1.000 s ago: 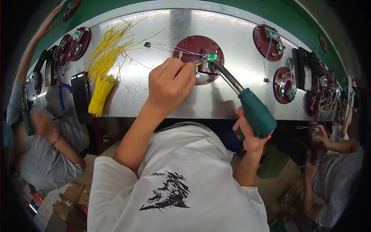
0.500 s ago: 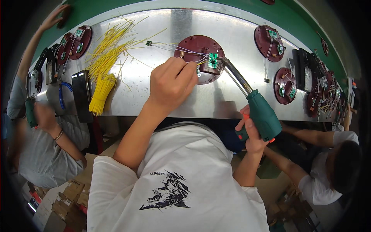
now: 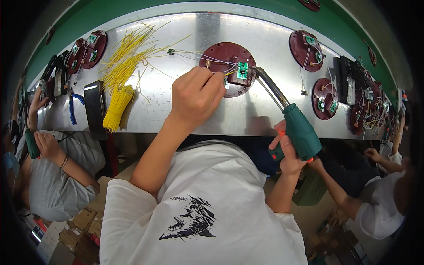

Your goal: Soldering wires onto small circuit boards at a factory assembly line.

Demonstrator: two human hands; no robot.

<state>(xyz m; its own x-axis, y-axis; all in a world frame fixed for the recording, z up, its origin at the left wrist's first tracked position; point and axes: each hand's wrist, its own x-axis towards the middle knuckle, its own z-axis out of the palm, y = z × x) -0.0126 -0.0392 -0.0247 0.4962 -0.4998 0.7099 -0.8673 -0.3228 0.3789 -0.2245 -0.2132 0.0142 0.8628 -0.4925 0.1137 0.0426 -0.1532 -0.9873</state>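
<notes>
My right hand (image 3: 291, 152) grips a green soldering gun (image 3: 302, 132) with orange parts. Its dark metal tip lies at the right edge of a small green circuit board (image 3: 242, 70); contact is unclear. That board sits in a round dark-red plastic housing (image 3: 221, 52), with thin pale wires running to a smaller board (image 3: 171, 51) on the left. Closed in a pinch, my left hand (image 3: 196, 97) is over the housing's lower left, and a short yellow wire (image 3: 229, 73) extends from its fingertips toward the board. The fingers hide part of the housing.
Left on the metal bench (image 3: 274, 44) lie a bundle of yellow wires (image 3: 117, 108), a black phone (image 3: 94, 108) and blue-handled pliers (image 3: 73, 108). More housings (image 3: 306, 51) stand right, beside a black holder (image 3: 346, 79). A green belt (image 3: 265, 9) borders the back. Co-workers sit on both sides.
The soldering gun's tip has drawn slightly right from the board's face. My left hand has hardly moved. The left co-worker's hand came back from the belt; the right co-worker shifted.
</notes>
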